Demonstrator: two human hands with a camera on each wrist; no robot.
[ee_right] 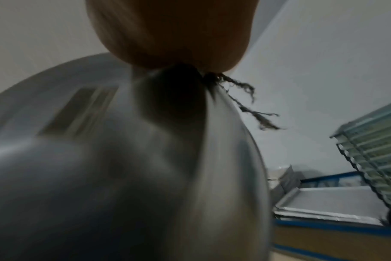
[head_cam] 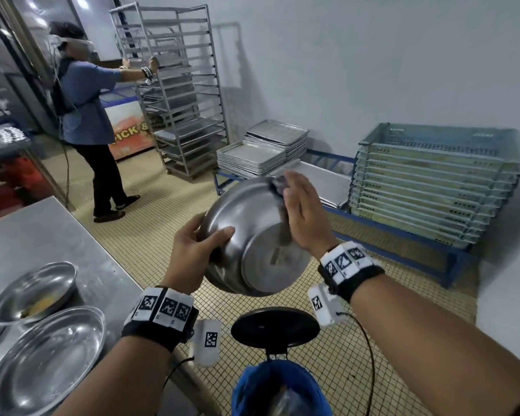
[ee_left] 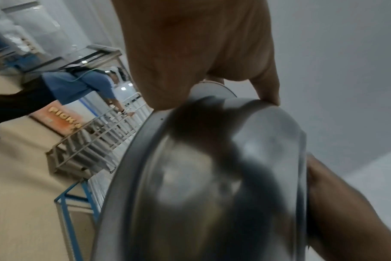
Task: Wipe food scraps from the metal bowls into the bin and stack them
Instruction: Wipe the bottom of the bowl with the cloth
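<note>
A metal bowl (head_cam: 252, 235) is held tilted in the air above the bin (head_cam: 276, 388), its flat underside toward me. My left hand (head_cam: 198, 244) grips its left rim, thumb on the outer wall. My right hand (head_cam: 300, 211) holds a grey cloth (head_cam: 278, 186) against the top rim, fingers bent over the edge. The bowl's inside is hidden. In the left wrist view the bowl (ee_left: 212, 176) fills the frame below my left hand (ee_left: 190, 53). In the right wrist view frayed threads of the cloth (ee_right: 246, 98) hang from my right hand (ee_right: 172, 31) over the bowl (ee_right: 123, 159).
The bin has a blue bag and a raised black lid (head_cam: 275, 327). On the steel table (head_cam: 42, 235) at left stand a bowl with yellow scraps (head_cam: 33, 292) and a wide bowl (head_cam: 48, 355). Stacked trays (head_cam: 261, 151), crates (head_cam: 433, 181) and a person at a rack (head_cam: 84, 115) lie beyond.
</note>
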